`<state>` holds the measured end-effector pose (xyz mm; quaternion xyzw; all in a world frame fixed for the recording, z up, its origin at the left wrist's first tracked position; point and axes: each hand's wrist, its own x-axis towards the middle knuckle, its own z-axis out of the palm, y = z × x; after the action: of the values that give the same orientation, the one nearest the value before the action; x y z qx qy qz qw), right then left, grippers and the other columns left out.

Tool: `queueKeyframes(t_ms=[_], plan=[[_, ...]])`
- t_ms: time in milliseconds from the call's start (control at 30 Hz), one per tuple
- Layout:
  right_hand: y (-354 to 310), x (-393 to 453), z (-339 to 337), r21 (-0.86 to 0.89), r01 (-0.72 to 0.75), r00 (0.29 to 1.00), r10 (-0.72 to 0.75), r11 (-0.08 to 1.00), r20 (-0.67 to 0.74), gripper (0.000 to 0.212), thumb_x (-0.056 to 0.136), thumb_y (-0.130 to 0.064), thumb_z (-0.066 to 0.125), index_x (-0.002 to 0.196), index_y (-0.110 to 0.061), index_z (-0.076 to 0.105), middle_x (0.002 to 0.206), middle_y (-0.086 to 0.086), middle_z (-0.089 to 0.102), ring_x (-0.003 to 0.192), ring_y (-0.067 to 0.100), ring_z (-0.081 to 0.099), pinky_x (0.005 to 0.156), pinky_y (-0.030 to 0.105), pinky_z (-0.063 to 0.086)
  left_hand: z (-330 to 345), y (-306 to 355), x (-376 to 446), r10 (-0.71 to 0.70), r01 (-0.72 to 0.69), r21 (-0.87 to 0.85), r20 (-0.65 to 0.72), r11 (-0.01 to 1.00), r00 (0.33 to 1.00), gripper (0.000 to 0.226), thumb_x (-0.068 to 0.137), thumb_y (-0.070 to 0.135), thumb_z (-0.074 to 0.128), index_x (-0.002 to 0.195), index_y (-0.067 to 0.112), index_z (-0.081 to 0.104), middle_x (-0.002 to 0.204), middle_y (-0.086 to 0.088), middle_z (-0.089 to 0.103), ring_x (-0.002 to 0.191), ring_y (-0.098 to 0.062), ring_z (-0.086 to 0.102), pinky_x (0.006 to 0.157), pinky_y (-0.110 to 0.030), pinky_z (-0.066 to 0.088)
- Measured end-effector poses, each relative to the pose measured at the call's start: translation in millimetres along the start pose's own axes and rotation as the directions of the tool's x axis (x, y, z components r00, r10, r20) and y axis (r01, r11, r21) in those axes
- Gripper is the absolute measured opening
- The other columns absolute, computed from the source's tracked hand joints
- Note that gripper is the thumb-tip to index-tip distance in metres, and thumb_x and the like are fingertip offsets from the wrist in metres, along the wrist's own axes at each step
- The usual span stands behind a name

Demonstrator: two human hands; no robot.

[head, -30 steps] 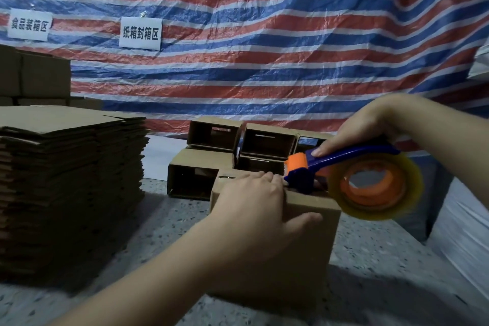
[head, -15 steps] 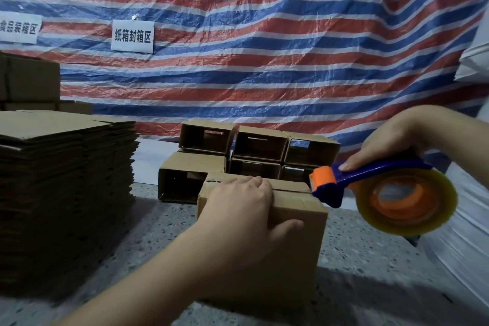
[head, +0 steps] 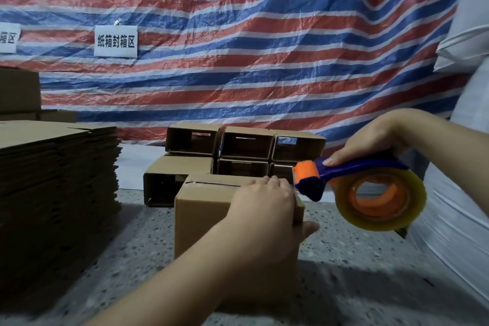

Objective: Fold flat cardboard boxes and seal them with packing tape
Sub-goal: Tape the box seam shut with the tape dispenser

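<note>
A folded brown cardboard box point(head: 201, 222) stands on the speckled table point(head: 344, 249) in front of me, its top flaps closed with a seam showing. My left hand point(head: 264, 209) rests over the box's right top corner, fingers on top and thumb down the right side. My right hand point(head: 370, 137) grips the blue handle of a tape dispenser point(head: 357, 180) with an orange roller and a clear tape roll. The dispenser head hangs just off the box's right top edge, next to my left fingers.
A tall stack of flat cardboard blanks point(head: 55, 193) fills the left side. Several open-ended folded boxes point(head: 243, 151) are piled behind the box. A striped tarp with paper signs point(head: 116, 41) hangs at the back. White bags point(head: 463, 193) stand at the right.
The dispenser has been drawn to the right, off the box top and past its right edge. My left hand stays on the box, and the view has shifted.
</note>
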<state>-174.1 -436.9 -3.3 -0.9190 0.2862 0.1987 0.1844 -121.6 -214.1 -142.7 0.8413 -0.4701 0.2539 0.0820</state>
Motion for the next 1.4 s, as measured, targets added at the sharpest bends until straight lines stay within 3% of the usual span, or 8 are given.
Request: queueKeyframes(t_ms=[233, 500, 567, 833, 1067, 1167, 1267, 1400], plan=[[30, -12, -11, 0.082, -0.001, 1.000, 0.000, 0.997, 0.012, 0.107, 0.035, -0.076, 0.089, 0.119, -0.013, 0.070, 0.104, 0.014, 0.076, 0.083, 0.024, 0.073, 0.073, 0.033, 0.057, 0, -1, -4, 0.005, -0.005, -0.004, -0.047, 1.000, 0.999, 0.079, 0.086, 0.075, 0.042, 0.138, 0.015, 0.044, 0.135, -0.003, 0.055, 0.123, -0.022, 0.050, 0.100, -0.036, 0.043], [-18, 10, 43, -0.591, -0.198, 0.978, 0.121, 0.782, -0.168, 0.060, 0.067, -0.081, 0.069, 0.090, -0.026, 0.066, 0.087, -0.005, 0.073, 0.080, 0.014, 0.070, 0.067, 0.027, 0.052, 3, -2, -3, 0.028, -0.028, -0.027, -0.001, 0.999, 1.000, 0.090, 0.086, 0.075, 0.043, 0.155, 0.024, 0.016, 0.157, -0.003, 0.034, 0.143, -0.023, 0.032, 0.112, -0.039, 0.033], [-3, 21, 68, -0.664, -0.233, 0.972, 0.146, 0.710, -0.185, 0.060, 0.068, -0.083, 0.065, 0.087, -0.026, 0.060, 0.091, -0.005, 0.067, 0.083, 0.015, 0.065, 0.072, 0.029, 0.051, 1, -2, -2, 0.036, -0.036, -0.030, -0.006, 0.999, 0.999, 0.082, 0.086, 0.075, 0.044, 0.150, 0.026, 0.029, 0.150, -0.001, 0.042, 0.137, -0.023, 0.040, 0.107, -0.039, 0.039], [73, 45, 169, -0.409, -0.143, 0.755, -0.168, 0.901, -0.634, 0.064, 0.075, -0.090, 0.043, 0.076, -0.028, 0.056, 0.075, -0.010, 0.060, 0.063, 0.004, 0.055, 0.049, 0.024, 0.038, -3, 1, -4, 0.035, -0.037, -0.031, -0.047, 0.999, 0.998, 0.068, 0.088, 0.072, 0.046, 0.137, 0.024, 0.045, 0.134, 0.000, 0.054, 0.123, -0.020, 0.049, 0.098, -0.035, 0.043], [64, 30, 201, -0.248, -0.160, 0.731, -0.054, 0.955, -0.680, 0.076, 0.079, -0.088, 0.010, 0.082, -0.026, 0.053, 0.099, -0.005, 0.066, 0.090, 0.013, 0.063, 0.077, 0.031, 0.051, -6, 2, -5, 0.030, -0.030, -0.024, -0.003, 0.999, 1.000, 0.071, 0.088, 0.071, 0.046, 0.139, 0.022, 0.043, 0.137, -0.001, 0.052, 0.126, -0.022, 0.048, 0.099, -0.037, 0.044], [37, 7, 174, -0.063, 0.134, 0.628, -0.134, 0.989, -0.767, 0.094, 0.072, -0.084, 0.004, 0.130, -0.030, 0.054, 0.137, -0.008, 0.057, 0.114, 0.007, 0.055, 0.093, 0.028, 0.045, -6, 3, -3, 0.029, -0.028, -0.036, 0.037, 0.999, 0.999, 0.072, 0.088, 0.070, 0.046, 0.142, 0.023, 0.041, 0.141, -0.003, 0.050, 0.129, -0.023, 0.045, 0.102, -0.038, 0.042], [-6, -18, 153, 0.227, 0.584, 0.555, -0.180, 0.780, -0.812, 0.088, 0.077, -0.080, 0.016, 0.152, -0.038, 0.035, 0.144, -0.021, 0.042, 0.117, -0.020, 0.037, 0.096, 0.015, 0.028, -10, 3, -3, 0.026, -0.025, -0.025, 0.076, 0.999, 0.997, 0.072, 0.088, 0.070, 0.047, 0.143, 0.024, 0.039, 0.142, -0.004, 0.048, 0.131, -0.024, 0.043, 0.104, -0.040, 0.043], [-49, -22, 155, 0.450, 0.657, 0.688, -0.238, 0.604, -0.686, 0.079, 0.086, -0.075, 0.018, 0.155, -0.038, 0.029, 0.158, -0.012, 0.036, 0.133, -0.002, 0.029, 0.104, 0.028, 0.027, -12, 3, 0, 0.026, -0.027, 0.001, 0.155, 1.000, 0.988, 0.074, 0.089, 0.068, 0.047, 0.145, 0.022, 0.036, 0.147, -0.008, 0.044, 0.137, -0.027, 0.038, 0.111, -0.042, 0.037]])
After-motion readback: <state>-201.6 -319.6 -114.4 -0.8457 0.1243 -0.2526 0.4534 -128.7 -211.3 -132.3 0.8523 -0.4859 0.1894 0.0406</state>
